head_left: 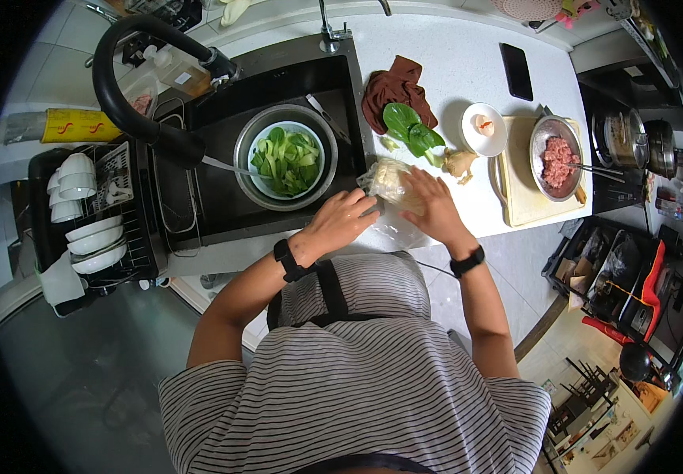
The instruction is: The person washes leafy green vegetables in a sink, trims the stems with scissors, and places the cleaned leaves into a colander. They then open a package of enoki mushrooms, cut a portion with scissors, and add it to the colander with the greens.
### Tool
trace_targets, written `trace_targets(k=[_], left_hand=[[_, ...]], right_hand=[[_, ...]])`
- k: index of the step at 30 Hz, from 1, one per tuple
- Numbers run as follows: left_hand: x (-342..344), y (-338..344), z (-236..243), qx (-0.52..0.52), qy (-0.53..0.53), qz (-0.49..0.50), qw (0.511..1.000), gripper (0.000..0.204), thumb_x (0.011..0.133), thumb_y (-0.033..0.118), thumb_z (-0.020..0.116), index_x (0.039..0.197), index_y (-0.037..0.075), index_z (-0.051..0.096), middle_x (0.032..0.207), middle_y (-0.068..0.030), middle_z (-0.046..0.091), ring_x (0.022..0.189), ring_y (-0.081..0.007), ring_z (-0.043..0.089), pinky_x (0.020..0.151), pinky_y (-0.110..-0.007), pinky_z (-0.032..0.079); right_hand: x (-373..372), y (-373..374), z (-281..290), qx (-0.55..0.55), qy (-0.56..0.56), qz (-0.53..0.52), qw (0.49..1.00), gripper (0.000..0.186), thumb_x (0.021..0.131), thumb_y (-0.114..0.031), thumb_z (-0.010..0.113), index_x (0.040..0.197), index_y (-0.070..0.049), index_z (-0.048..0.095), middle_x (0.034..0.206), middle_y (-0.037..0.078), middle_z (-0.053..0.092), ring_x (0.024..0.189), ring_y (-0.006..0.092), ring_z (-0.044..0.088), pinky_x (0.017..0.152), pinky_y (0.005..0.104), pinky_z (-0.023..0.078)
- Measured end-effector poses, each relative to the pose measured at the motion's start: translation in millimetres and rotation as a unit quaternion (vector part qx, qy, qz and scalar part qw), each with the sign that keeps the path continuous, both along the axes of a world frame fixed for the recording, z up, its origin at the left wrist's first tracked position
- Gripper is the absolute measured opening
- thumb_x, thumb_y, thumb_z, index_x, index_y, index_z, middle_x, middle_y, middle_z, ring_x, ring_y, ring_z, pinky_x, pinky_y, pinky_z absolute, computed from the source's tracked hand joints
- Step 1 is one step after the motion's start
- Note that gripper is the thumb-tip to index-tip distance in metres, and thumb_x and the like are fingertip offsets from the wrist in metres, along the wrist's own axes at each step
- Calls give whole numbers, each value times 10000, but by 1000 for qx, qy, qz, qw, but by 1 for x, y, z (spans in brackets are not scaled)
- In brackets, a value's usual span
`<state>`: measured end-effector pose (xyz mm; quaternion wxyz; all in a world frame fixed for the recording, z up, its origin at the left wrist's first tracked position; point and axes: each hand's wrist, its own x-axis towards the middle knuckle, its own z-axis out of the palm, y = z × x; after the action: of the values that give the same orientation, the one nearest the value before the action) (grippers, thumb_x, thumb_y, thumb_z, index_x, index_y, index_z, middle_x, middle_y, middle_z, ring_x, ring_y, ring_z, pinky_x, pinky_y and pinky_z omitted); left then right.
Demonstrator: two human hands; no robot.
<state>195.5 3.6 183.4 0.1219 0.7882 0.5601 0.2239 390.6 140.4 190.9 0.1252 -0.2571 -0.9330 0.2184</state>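
A clear plastic bag (386, 175) with a pale, lumpy food inside lies at the counter's front edge, beside the sink. My right hand (436, 208) rests over its right side, fingers outstretched and apart. At the bag's near left edge, my left hand (337, 224) has its fingers bent together, seemingly pinching the plastic; the fingertips are partly hidden. Just beyond the bag lie green leafy vegetables (414, 129) and a piece of ginger root (459, 163). A crumpled brown cloth (395, 91) sits behind them.
Left is a dark sink (199, 193) holding a metal bowl (245, 183) with cut greens (287, 162), under a black faucet (112, 87). To the right, a white bowl (480, 145), a cutting board (519, 201) bearing a metal bowl of minced meat (559, 162), and a phone (517, 72).
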Motion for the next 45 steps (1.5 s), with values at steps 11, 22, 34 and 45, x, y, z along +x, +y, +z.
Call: trace_targets(k=[11,22,34,45], left_hand=[[-31,-29,-7,-111,210,40,971,164,685,109,554,810,54,645,898,-29,565,936,-198,494,702,-305,435],[14,16,1,-61,-67,229,969,174,731,73,599,883,2,644,951,-95,615,855,-251,527,760,-351,432],[46,57,-15,-279,-66,285,915,684,741,395,664,1223,-21,413,1071,-232,501,944,-383,558,703,-424,502],[49,59,-21,-57,-10,228,972,395,748,261,669,1042,9,587,1022,-110,492,970,-271,475,767,-369,456]], right_hand=[[7,16,-39,-531,46,-120,837,651,773,-198,715,1262,73,381,1131,119,560,1021,149,532,886,284,427],[-14,-2,-18,-116,-22,-159,980,543,720,-334,728,1108,4,554,1003,143,592,849,259,597,716,357,486],[22,53,-71,-458,60,-272,844,373,822,-201,629,1081,42,515,934,196,637,823,304,629,718,339,485],[6,16,-50,19,-49,-141,989,501,687,-168,684,1133,-14,519,1013,154,551,985,339,516,836,382,448]])
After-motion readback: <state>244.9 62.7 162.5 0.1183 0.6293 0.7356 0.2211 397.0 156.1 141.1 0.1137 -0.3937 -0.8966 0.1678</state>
